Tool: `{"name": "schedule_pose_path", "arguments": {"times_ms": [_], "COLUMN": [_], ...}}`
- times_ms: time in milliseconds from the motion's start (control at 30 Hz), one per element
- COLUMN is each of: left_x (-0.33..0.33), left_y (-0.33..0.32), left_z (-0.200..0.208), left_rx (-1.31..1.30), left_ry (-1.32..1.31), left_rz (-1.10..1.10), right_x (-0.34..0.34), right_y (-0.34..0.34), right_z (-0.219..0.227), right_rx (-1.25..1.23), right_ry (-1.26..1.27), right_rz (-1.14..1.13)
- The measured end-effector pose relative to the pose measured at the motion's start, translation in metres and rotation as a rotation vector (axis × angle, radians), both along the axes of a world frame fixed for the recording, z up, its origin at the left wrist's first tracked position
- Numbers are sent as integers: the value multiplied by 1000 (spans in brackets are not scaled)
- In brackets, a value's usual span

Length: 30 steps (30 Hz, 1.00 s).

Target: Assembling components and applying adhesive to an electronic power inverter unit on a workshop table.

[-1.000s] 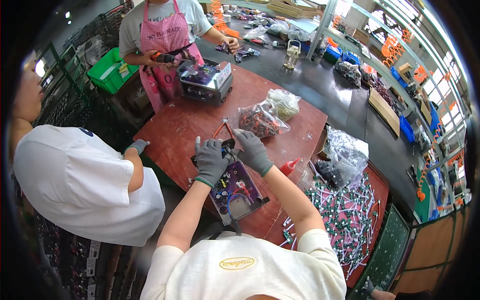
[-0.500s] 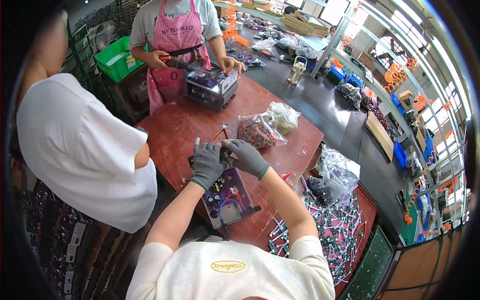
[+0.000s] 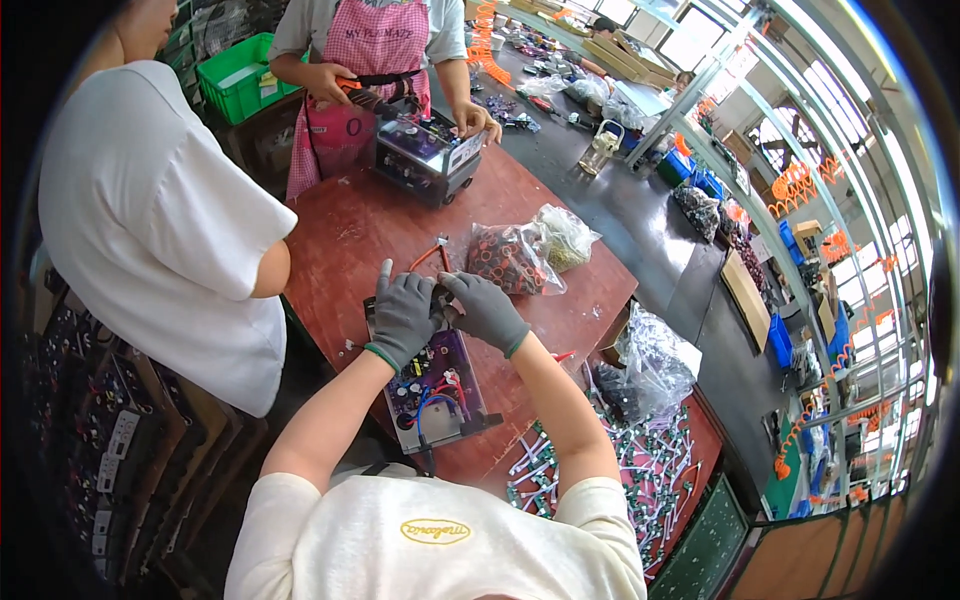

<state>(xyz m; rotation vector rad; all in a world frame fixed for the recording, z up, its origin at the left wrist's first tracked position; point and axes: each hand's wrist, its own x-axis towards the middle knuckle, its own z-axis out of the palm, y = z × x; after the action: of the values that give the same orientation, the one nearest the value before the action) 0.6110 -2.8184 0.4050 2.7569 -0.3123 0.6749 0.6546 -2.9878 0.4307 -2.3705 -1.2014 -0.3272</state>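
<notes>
An open electronic unit [image 3: 437, 385] lies on the red-brown table in front of me. It has a dark circuit board, a metal edge, and red and blue wires. My left hand [image 3: 403, 315], in a grey glove with a green cuff, is closed over its far end, index finger pointing away. My right hand [image 3: 487, 312], gloved alike, meets it there with thumb and fingers pinched together. Whatever small piece sits between the fingertips is dark and hidden. Just beyond the hands lie pliers with red-orange handles [image 3: 430, 256].
Bags of ringed parts [image 3: 510, 262] and pale parts [image 3: 566, 238] stand beyond my right hand. Small boards with white leads [image 3: 640, 475] fill the right side. Across the table a person in a pink apron [image 3: 370, 50] handles another unit [image 3: 425, 160]. A white-shirted person [image 3: 165, 220] stands left.
My view has shifted slightly. My left index finger has straightened away from the others, while both hands stay at the unit's far end.
</notes>
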Motion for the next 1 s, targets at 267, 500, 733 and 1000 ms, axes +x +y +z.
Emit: {"name": "schedule_pose_path", "arguments": {"times_ms": [267, 500, 733, 1000], "left_x": [-7, -2, -44, -180], "left_y": [1, 2, 81, 107], "left_z": [-1, 9, 18, -90], "left_rx": [2, 30, -393, -623], "left_ry": [25, -8, -285, 184], "left_rz": [-2, 38, 76, 230], "right_x": [-7, 0, -69, -182], "right_y": [3, -3, -39, -50], "right_z": [-2, -9, 19, -35], "right_rx": [-51, -15, 532, 666], "right_ry": [25, -69, 139, 584], "right_rz": [-9, -95, -290, -569]}}
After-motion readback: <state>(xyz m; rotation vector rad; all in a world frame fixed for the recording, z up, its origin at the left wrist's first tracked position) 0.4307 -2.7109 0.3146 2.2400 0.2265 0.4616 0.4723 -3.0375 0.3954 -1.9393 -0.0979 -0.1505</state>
